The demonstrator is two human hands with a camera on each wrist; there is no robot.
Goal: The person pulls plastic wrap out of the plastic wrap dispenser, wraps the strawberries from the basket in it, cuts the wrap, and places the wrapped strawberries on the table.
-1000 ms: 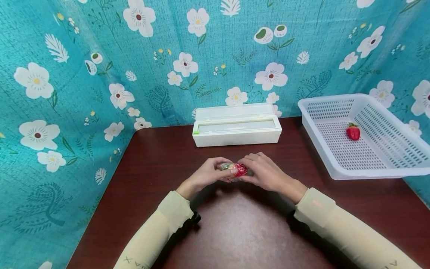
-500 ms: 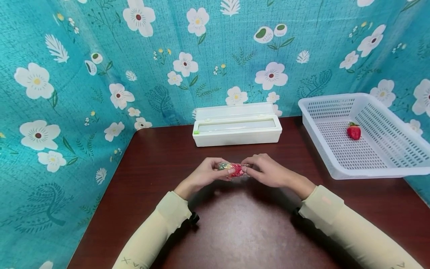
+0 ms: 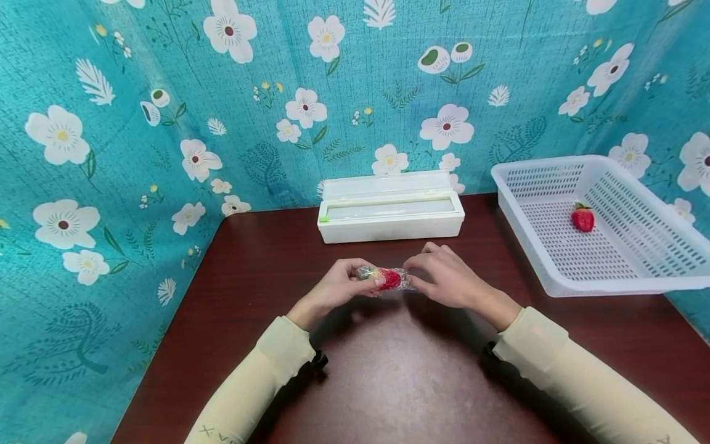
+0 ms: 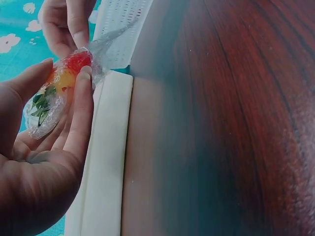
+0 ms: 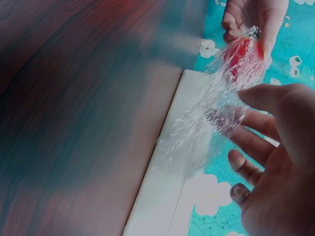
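A strawberry (image 3: 391, 279) wrapped in clear cling film, red with a pale yellow part and green leaves, is held above the table between the thumb and fingers of my left hand (image 3: 335, 288). In the left wrist view its leaves (image 4: 43, 105) point toward the palm. Loose cling film (image 5: 197, 123) trails from the red end toward my right hand (image 3: 446, 279). The right wrist view shows that hand's thumb (image 5: 261, 97) apart from its fingers, with film among the fingertips. Whether those fingertips touch the film is hard to tell.
Behind the hands stands a long white cling film box (image 3: 391, 228), its clear lid raised. A white slotted basket (image 3: 532, 259) at the right holds one unwrapped strawberry (image 3: 582, 218). Floral cloth (image 3: 266, 123) hangs along the back and sides of the dark wooden table (image 3: 249, 246).
My right hand has moved slightly right, off the strawberry's red end, and its thumb and fingers have spread. The film end now shows between the hands. My left hand keeps its hold.
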